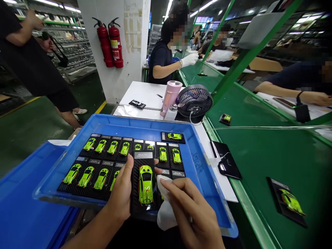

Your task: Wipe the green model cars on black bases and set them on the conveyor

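Left grip (122, 191) clasps both edges of a black base (142, 161) bearing a green model car (146, 185); right grip (194, 202) pinches white cloth (165, 216) alongside.

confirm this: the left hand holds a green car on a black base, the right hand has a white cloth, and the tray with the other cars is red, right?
Not quite: the tray is blue, not red, as the head view shows. The left hand does hold a green car on a black base, and the right hand has a white cloth.
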Demonstrator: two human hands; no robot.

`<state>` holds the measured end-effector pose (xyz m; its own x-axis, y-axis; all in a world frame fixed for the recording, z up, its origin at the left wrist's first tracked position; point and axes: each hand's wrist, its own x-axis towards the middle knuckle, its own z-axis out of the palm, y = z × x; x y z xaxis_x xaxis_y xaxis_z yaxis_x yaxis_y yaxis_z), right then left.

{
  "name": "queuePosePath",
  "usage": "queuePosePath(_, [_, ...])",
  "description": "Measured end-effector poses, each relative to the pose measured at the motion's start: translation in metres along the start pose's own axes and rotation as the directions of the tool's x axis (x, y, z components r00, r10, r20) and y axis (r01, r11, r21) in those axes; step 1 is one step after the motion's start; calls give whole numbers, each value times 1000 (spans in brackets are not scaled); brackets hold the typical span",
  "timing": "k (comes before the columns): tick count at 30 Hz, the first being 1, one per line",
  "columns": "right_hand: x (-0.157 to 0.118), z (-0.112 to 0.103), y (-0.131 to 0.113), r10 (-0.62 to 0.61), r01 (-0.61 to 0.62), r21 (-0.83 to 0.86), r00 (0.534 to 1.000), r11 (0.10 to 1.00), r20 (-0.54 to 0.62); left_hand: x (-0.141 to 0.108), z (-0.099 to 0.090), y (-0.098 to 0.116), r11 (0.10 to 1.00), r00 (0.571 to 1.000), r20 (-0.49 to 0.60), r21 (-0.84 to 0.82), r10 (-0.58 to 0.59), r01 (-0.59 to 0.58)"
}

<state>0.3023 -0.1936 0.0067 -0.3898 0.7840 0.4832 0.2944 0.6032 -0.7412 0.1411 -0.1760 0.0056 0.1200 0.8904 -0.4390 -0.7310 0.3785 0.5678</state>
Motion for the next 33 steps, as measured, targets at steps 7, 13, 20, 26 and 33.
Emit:
queuePosePath(7, [8,9,-2,-62,58,73,996,996,60,3,3,-2,989,996,12,-115,-89,89])
queuePosePath(13, [7,5,11,-130,147,-79,973,986,189,5,2,-1,985,992,6,-112,-130,130])
queuePosePath(20, [8,3,8,-154,196,-200,966,960,210,8,1,1,976,988,11,-150,-157,157])
queuePosePath(26, [6,-2,7,-10,8,91,1000,996,22,8,-6,1,964,984,44,-199,-173,179])
queuePosePath(33, [-2,14,9,13,-23,231,999,973,46,4,-3,0,940,973,107,-256,-203,224])
